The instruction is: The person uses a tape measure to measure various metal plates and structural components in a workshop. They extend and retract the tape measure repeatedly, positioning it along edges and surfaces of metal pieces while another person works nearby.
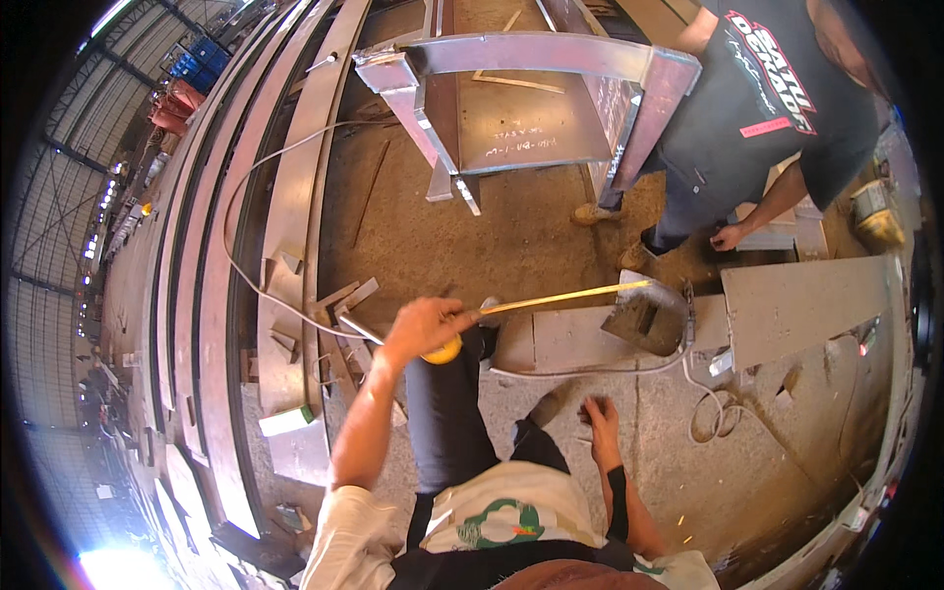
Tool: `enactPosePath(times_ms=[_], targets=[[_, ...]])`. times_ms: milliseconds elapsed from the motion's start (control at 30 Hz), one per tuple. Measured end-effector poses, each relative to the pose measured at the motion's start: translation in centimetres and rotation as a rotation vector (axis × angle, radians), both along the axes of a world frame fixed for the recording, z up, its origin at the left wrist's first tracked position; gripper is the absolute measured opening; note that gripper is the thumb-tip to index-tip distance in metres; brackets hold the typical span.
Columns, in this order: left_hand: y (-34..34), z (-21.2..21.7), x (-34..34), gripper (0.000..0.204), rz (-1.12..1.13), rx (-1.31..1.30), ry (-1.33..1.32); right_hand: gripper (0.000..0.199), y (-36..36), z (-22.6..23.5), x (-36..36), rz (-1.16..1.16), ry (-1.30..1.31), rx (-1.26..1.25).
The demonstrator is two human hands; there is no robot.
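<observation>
My left hand (421,329) is closed around a yellow tape measure (443,351), out in front of my left leg. Its yellow blade (570,296) is drawn out to the right, reaching over a steel plate on the floor. Beside my left wrist shows a pale rod (360,327); whether the hand touches it I cannot tell. Lower down on the right, my right hand (603,429) hangs over the concrete floor with loosely bent fingers apart and nothing visible in them.
A welded steel frame (551,54) stands ahead. To its right a person in a dark shirt (777,88) bends with one hand low. Long steel beams (285,197) run along my left. A cable (590,374) crosses the floor, and a steel plate (806,310) lies at right.
</observation>
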State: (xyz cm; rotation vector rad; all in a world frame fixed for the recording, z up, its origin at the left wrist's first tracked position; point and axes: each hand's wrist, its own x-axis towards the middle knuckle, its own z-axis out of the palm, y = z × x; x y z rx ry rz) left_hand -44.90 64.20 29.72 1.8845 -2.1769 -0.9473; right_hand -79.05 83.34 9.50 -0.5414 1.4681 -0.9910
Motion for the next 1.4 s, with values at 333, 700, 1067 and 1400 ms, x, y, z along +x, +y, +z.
enactPosePath(times_ms=[333,700,1067,1400], targets=[[17.2,-8.6,-14.3,0.045,0.569,0.415,1.167,0.059,-1.1,12.3,7.1,0.319,-0.243,-0.342],[17.3,-10.2,-13.5,0.047,0.530,0.248,0.778,0.059,3.9,11.3,1.6,0.512,-0.098,-0.057],[12.1,-4.4,-7.3,0.033,0.650,0.072,1.075,0.036,5.1,11.1,-0.7,0.482,0.058,-0.015],[6.2,-3.2,3.2,0.055,0.662,-0.589,0.464,0.033,-3.1,12.4,-4.0,0.634,0.373,-0.134]])
